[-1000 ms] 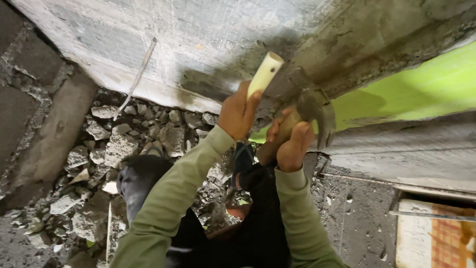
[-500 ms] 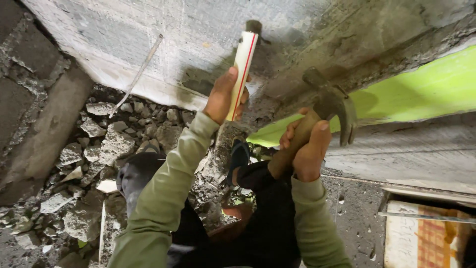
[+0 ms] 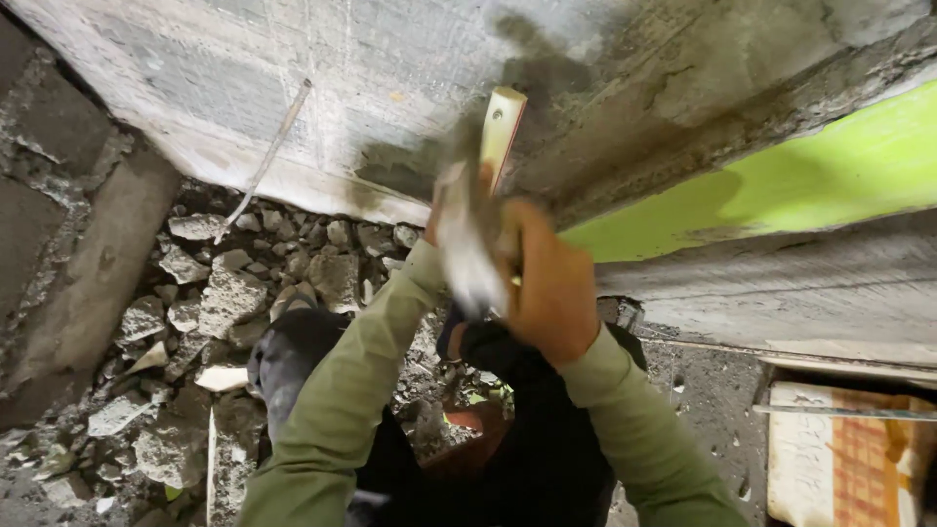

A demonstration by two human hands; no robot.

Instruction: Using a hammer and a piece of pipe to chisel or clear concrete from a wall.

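Head view: one cream chisel [image 3: 500, 132] stands nearly upright against the grey concrete wall [image 3: 293, 98], tip hidden, gripped by the left hand [image 3: 451, 210]. Just right, the right hand [image 3: 551, 283] clasps one motion-blurred hammer [image 3: 467, 249]. Rubble [image 3: 224, 293] lies below the wall.

Motion blur smears the hammer [image 3: 467, 249], which hides most of the left hand [image 3: 439, 220].

Your sleeves [image 3: 361, 390] are olive green, the chisel [image 3: 501, 132] cream with a red edge, the wall [image 3: 293, 88] grey with a lime-green band [image 3: 810, 166], the rubble [image 3: 215, 293] pale grey.
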